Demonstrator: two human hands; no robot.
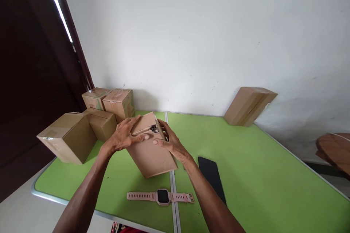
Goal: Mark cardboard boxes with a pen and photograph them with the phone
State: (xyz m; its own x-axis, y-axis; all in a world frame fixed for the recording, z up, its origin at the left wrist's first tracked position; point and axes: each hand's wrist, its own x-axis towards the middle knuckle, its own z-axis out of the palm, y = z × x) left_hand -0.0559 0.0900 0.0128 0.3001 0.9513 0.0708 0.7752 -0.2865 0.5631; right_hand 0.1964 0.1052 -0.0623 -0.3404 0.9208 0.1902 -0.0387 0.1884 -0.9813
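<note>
Head view: left hand [122, 136] and right hand [172, 143] hold a box [151, 158] between their fingers [140, 138] over the worktop [254, 167], near a watch [163, 196].

Behind the smartwatch [163, 196] on the desk [262, 174] is a carton [153, 158]. To its left, four boxes [102, 127] cluster; to its right and nearer the front lies a phone [212, 173]; farther right, another box [247, 106] stands by the wall [191, 36].

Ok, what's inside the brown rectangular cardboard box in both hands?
The box between the left hand and right hand hides any contents. Only a dark, shiny patch shows near its upper corner; whether that's inside, I can't tell.
</note>
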